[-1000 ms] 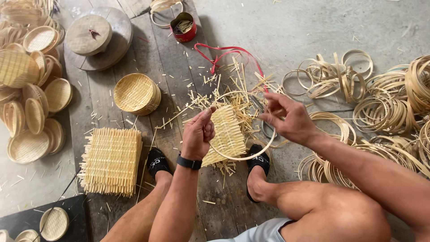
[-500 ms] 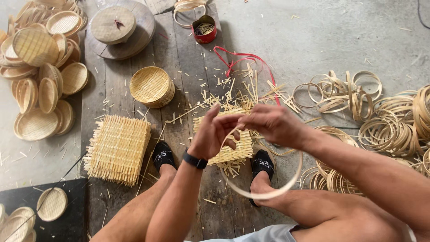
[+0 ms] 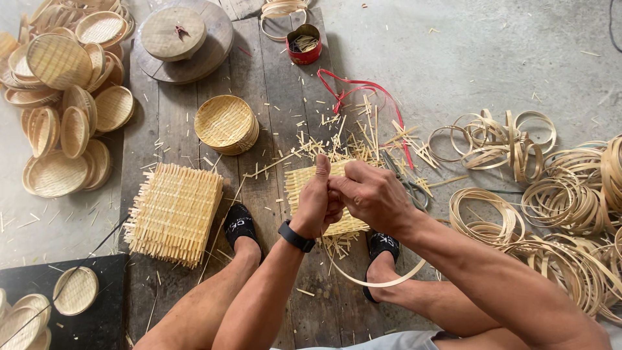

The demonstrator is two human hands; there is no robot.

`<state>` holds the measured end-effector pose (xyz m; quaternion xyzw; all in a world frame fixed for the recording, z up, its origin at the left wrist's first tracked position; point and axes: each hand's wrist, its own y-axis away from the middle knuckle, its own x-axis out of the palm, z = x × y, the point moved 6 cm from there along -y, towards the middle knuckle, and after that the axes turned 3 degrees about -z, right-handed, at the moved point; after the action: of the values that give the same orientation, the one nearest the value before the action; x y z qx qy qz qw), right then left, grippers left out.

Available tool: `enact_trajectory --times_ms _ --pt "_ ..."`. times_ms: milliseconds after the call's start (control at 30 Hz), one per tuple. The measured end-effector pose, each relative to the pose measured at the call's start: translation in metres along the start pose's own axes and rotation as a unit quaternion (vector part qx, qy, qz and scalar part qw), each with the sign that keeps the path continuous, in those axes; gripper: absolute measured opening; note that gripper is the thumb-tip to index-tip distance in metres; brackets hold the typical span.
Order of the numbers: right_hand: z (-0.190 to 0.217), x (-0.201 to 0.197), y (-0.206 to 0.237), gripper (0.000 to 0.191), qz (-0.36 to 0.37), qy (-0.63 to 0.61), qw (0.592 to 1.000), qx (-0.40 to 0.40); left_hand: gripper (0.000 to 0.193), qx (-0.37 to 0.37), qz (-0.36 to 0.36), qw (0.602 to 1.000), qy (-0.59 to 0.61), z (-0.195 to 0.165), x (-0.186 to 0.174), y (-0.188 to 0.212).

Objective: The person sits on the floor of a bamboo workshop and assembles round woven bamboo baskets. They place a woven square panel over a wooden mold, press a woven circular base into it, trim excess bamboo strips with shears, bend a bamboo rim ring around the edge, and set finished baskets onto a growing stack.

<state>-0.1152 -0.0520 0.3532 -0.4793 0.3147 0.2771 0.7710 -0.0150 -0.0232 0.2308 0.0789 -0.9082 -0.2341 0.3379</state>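
Note:
My left hand and my right hand meet in front of me, both gripping a square woven bamboo mat together with a thin bamboo hoop that curves down below the hands toward my feet. The left wrist wears a black watch. The mat's middle is hidden behind my hands. My feet in black sandals rest on the dark wooden boards beneath.
A stack of woven square mats lies left. Small round baskets sit ahead, many more at far left. Bamboo hoops pile up on the right. A red tin, red ribbon, scissors and a round wooden block lie ahead.
The hoop, first held up around the mat, has swung down below my hands. Both hands have closed together on the mat's near edge.

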Motion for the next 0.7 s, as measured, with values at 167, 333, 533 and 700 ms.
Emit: enact_trajectory --times_ms 167,333,533,700 --pt "-0.011 0.013 0.003 0.018 0.012 0.011 1.0 0.008 0.062 0.016 -0.016 0.999 0.038 0.005 -0.005 -0.006" --pt "-0.06 0.014 0.001 0.02 0.016 -0.086 0.979 0.183 0.056 0.053 0.029 0.997 -0.046 -0.008 -0.024 -0.016" --pt "-0.102 0.028 0.049 0.037 -0.12 -0.611 0.634 0.459 0.04 0.304 -0.002 0.915 0.266 -0.05 -0.08 -0.015" --pt "-0.11 0.051 0.064 0.036 -0.134 -0.67 0.58 0.443 0.027 0.132 -0.01 0.977 0.168 -0.043 -0.081 -0.019"
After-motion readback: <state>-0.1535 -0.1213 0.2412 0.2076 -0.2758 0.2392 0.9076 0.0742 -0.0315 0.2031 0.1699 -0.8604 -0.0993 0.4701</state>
